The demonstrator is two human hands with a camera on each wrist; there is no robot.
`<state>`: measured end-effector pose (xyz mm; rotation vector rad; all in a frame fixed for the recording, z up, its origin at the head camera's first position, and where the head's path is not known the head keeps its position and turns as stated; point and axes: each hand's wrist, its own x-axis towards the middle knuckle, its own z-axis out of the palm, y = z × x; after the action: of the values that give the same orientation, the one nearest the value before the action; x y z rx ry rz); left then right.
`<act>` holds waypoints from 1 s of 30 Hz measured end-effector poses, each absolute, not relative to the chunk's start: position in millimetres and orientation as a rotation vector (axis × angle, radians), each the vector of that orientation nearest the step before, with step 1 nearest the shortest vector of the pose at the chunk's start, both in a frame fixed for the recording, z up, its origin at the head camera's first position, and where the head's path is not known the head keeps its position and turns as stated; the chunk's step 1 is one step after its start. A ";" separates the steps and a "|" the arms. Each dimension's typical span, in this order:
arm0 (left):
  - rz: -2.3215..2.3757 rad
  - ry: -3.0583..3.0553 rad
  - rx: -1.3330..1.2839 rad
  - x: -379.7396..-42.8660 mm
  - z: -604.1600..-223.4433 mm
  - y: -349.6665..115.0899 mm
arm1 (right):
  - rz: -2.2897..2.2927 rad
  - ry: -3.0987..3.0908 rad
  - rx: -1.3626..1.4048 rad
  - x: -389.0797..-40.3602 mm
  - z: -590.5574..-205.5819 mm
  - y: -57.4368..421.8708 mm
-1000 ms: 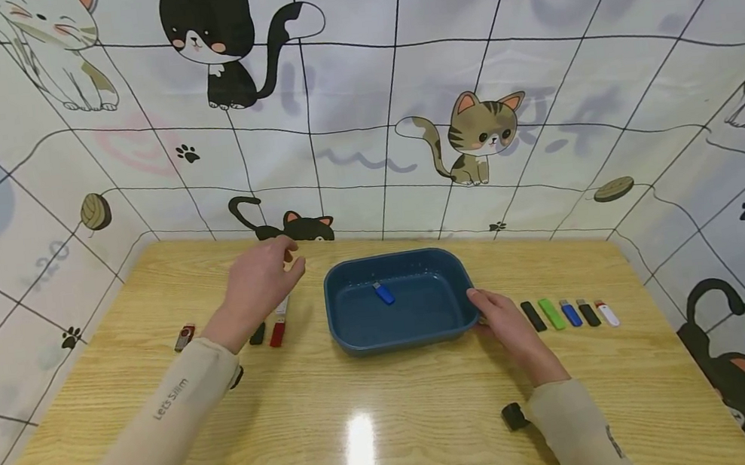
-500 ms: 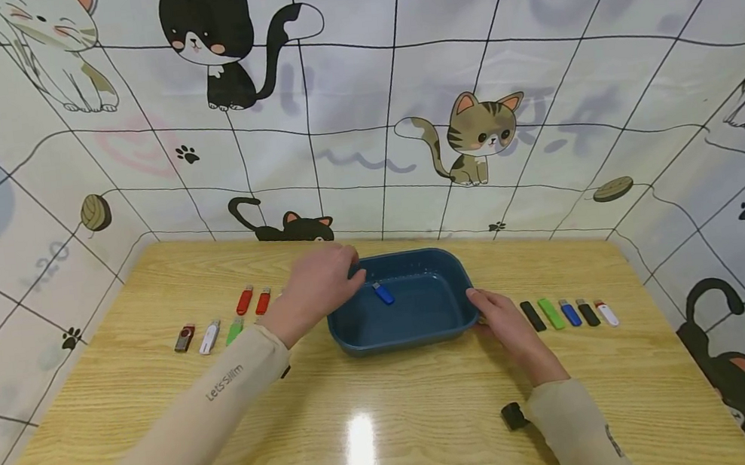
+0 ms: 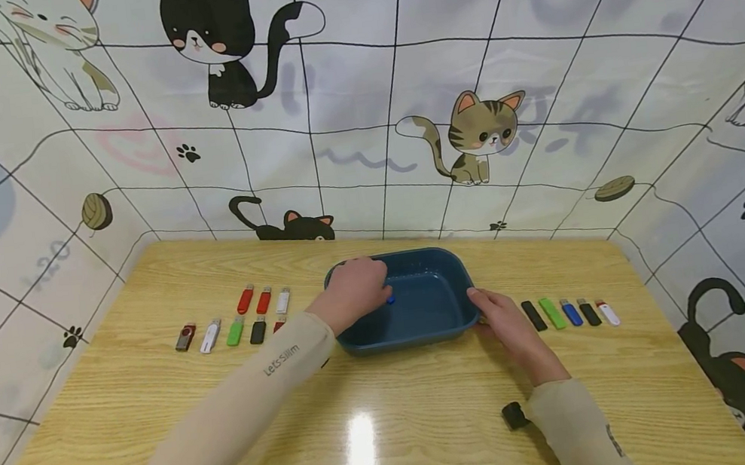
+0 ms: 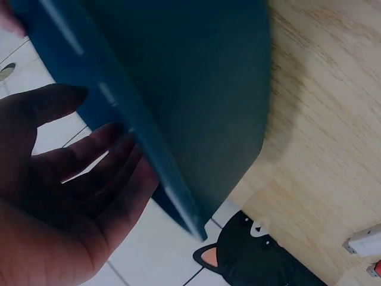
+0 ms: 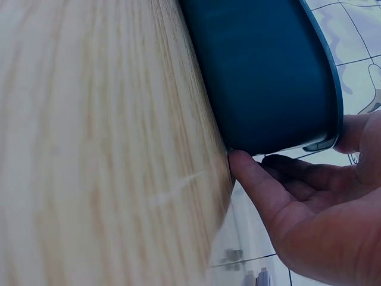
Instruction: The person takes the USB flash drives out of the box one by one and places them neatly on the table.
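Note:
In the head view a dark blue plastic basin (image 3: 418, 339) stands mid-table. My left hand (image 3: 355, 287) reaches in over its left side, covering most of a blue USB stick (image 3: 390, 300) on the basin's floor. The left wrist view shows the thumb and fingers of that hand (image 4: 77, 190) apart and loosely bent, fingertips behind the basin's rim (image 4: 143, 137); nothing shows between them. My right hand (image 3: 509, 332) holds the basin's right end. Seen from the right wrist, its thumb is at the rim and a finger (image 5: 253, 179) at the bottom edge.
Left of the basin, several USB sticks lie in two rows, among them a red one (image 3: 245, 299), a white one (image 3: 209, 336) and a green one (image 3: 235, 331). Another row, with a green stick (image 3: 551, 314), lies to the right. A cat-print curtain (image 3: 360, 112) stands behind the table.
My left hand has moved right, from above the left USB sticks, over the basin's left rim and down inside. More of the left rows is uncovered. My right hand stays on the basin.

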<state>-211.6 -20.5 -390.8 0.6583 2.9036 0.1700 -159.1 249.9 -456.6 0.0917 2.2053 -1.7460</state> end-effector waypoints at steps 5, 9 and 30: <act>0.179 2.876 0.623 -221.9 -403.1 -11.7 | -1.735 2.219 0.088 -158.9 -456.8 250.2; 0.158 2.881 0.572 -227.0 -408.0 -6.0 | -1.721 2.227 0.089 -158.8 -457.1 250.6; -0.004 2.919 0.428 -228.0 -420.4 18.7 | -1.740 2.218 0.097 -158.8 -457.8 249.9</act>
<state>-228.0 18.7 -420.4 0.4280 2.9189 -0.0045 -158.8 249.9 -457.8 0.0967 2.2182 -1.7396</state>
